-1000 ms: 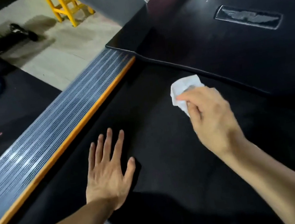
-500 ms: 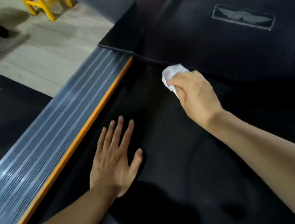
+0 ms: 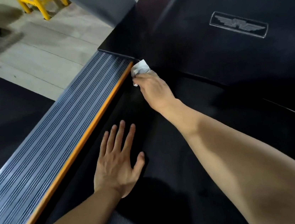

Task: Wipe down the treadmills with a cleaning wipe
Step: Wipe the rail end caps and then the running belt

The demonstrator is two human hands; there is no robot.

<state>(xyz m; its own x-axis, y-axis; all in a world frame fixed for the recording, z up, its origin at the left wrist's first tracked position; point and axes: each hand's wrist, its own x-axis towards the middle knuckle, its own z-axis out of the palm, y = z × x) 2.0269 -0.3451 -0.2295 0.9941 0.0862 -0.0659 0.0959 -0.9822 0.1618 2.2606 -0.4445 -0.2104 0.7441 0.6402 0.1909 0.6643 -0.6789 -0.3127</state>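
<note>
A black treadmill belt [image 3: 171, 192] fills the lower middle, with a black motor cover [image 3: 210, 52] bearing a winged logo behind it. My right hand [image 3: 154, 89] holds a crumpled white wipe [image 3: 140, 68] against the belt's far left corner, where the orange strip of the side rail meets the motor cover. My left hand [image 3: 117, 164] rests flat on the belt nearer to me, fingers straight and spread.
A ribbed grey side rail [image 3: 50, 142] with an orange inner strip runs along the belt's left. Beyond it lie light floor tiles [image 3: 39, 56], a black mat [image 3: 0, 111], a yellow frame [image 3: 40, 4] and a grey upright [image 3: 107, 3].
My right hand has slid the wipe left and away along the motor cover's edge, from mid-belt to the corner by the orange strip. My left hand stays flat on the belt.
</note>
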